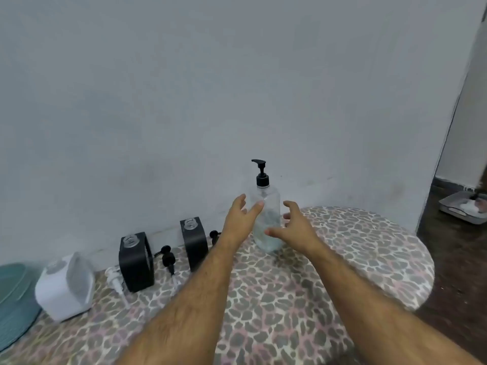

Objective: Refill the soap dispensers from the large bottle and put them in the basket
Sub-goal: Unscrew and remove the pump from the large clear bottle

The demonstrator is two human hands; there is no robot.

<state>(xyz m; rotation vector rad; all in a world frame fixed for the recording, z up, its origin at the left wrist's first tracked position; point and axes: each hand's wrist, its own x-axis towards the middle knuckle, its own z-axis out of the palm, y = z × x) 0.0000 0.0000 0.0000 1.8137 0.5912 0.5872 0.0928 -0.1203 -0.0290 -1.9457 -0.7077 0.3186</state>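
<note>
Both hands are spread and hold nothing: the left hand touches, or nearly touches, the tall clear plastic bottle with a black pump standing upright on the leopard-print table; the right hand hovers beside it. Gripping the body low while unscrewing the pump should keep it from tipping. Two black-sleeved dispensers stand uncapped, with one white jug and apparently three loose pumps. No basket is certain, perhaps the teal object.

Open tabletop right of clear bottle
</note>
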